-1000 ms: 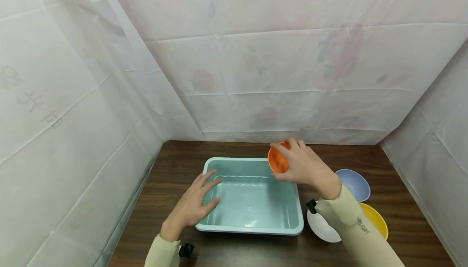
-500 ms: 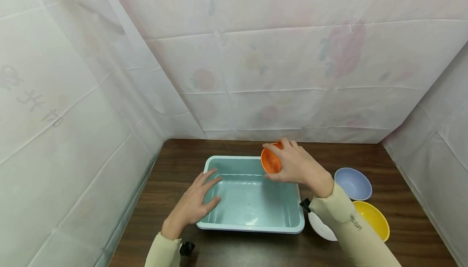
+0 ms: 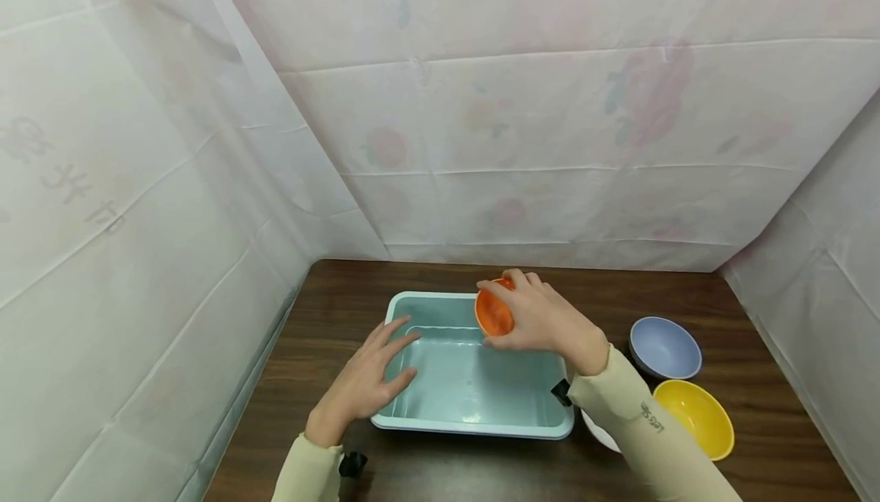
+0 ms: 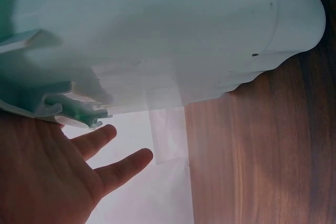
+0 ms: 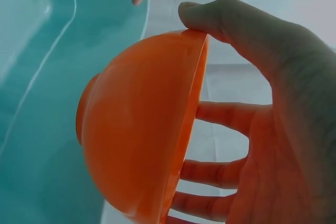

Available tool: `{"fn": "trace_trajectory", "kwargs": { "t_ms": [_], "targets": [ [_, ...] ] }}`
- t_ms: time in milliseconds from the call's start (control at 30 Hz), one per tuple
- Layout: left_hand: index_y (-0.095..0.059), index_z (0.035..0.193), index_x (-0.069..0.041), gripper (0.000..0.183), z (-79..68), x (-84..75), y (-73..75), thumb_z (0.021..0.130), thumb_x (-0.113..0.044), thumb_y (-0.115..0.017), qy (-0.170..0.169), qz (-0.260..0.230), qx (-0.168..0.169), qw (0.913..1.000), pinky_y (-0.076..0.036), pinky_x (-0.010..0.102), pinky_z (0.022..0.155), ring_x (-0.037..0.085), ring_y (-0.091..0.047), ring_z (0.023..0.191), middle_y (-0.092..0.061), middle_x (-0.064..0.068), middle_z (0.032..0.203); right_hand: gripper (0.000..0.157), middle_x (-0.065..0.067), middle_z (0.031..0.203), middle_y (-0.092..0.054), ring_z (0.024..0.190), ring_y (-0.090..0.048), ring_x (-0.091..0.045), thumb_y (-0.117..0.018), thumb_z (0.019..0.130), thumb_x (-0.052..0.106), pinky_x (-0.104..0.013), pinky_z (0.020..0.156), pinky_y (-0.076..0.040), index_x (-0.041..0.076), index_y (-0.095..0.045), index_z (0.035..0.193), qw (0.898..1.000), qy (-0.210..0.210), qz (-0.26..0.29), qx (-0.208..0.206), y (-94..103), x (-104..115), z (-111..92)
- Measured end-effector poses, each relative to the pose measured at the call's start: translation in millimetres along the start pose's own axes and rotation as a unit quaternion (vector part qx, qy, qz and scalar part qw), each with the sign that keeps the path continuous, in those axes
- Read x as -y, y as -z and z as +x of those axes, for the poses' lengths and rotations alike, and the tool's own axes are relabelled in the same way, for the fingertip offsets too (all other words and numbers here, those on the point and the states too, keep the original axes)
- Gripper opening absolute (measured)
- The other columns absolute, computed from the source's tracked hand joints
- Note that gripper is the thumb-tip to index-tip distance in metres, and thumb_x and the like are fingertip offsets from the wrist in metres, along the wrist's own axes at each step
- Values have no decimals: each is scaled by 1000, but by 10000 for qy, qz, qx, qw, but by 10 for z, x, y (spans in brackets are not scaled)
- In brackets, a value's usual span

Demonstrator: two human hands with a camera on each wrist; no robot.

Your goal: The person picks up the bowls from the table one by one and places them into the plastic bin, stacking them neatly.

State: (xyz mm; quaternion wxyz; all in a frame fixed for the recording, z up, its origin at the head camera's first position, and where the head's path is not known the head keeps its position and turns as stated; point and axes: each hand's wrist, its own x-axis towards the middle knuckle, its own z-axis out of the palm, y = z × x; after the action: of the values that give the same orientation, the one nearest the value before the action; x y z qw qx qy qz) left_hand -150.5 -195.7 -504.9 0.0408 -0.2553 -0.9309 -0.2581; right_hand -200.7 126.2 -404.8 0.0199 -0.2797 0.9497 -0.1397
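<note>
My right hand (image 3: 532, 319) holds a small orange bowl (image 3: 492, 312) on its side above the far part of a light teal rectangular tub (image 3: 564, 418). In the right wrist view the thumb (image 5: 220, 19) lies on the orange bowl (image 5: 139, 129) at its rim and the other fingers curl behind it. My left hand (image 3: 367, 380) rests with straight, spread fingers on the tub's left rim. The left wrist view shows those fingers (image 4: 113, 163) against the tub's outer wall (image 4: 157, 40).
The tub stands on a dark wooden table (image 3: 687, 296). A lilac bowl (image 3: 665, 347), a yellow bowl (image 3: 694, 416) and a white dish (image 3: 596, 433), partly hidden by my right sleeve, sit to the tub's right. White sheeting walls in the table on three sides.
My right hand has carried the orange bowl leftward, from near the tub's far right corner to over its far middle. The left hand has stayed on the rim.
</note>
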Motion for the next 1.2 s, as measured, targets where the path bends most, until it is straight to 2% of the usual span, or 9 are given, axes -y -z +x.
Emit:
{"fn": "trace_trajectory", "kwargs": {
  "t_ms": [367, 600, 733, 900, 1200],
  "targets": [
    [-51, 153, -19, 61, 8, -22, -29, 99, -43, -63, 116, -70, 116, 9998, -36, 67, 113, 44, -28, 153, -35, 3, 166, 88, -17, 146, -48, 123, -51, -38, -81, 78, 59, -53, 94, -52, 26, -49, 153, 9996, 145, 202, 144, -186, -1, 35],
    [-51, 153, -20, 60, 13, -24, -22, 100, -43, -63, 103, 4, 94, 9999, -36, 67, 114, 43, -28, 154, -35, 3, 167, 87, -19, 149, -47, 122, -52, -37, -81, 79, 58, -49, 87, -56, 25, -49, 153, 9990, 319, 218, 235, -258, 50, 59],
    [-52, 153, -23, 58, 14, -20, -18, 100, -44, -63, 115, 29, 98, 9999, -36, 67, 114, 42, -28, 154, -34, 2, 167, 86, -20, 148, -46, 121, -52, -37, -81, 79, 58, -48, 88, -55, 24, -50, 153, 9985, 425, 180, 289, -333, 81, 71],
    [-54, 151, -21, 57, 16, -19, -20, 100, -45, -62, 116, 24, 88, 9999, -36, 67, 113, 43, -28, 154, -34, 1, 167, 85, -18, 148, -48, 120, -53, -35, -81, 79, 58, -48, 92, -54, 25, -51, 152, 9980, 535, 109, 326, -407, 108, 95],
    [-56, 149, -19, 56, 15, -21, -22, 100, -44, -63, 80, -36, 67, 9999, -36, 69, 113, 44, -27, 154, -35, 3, 167, 84, -15, 143, -50, 119, -52, -33, -82, 77, 57, -47, 90, -54, 24, -54, 149, 9967, 742, 32, 317, -497, 143, 108]
  ]
}}
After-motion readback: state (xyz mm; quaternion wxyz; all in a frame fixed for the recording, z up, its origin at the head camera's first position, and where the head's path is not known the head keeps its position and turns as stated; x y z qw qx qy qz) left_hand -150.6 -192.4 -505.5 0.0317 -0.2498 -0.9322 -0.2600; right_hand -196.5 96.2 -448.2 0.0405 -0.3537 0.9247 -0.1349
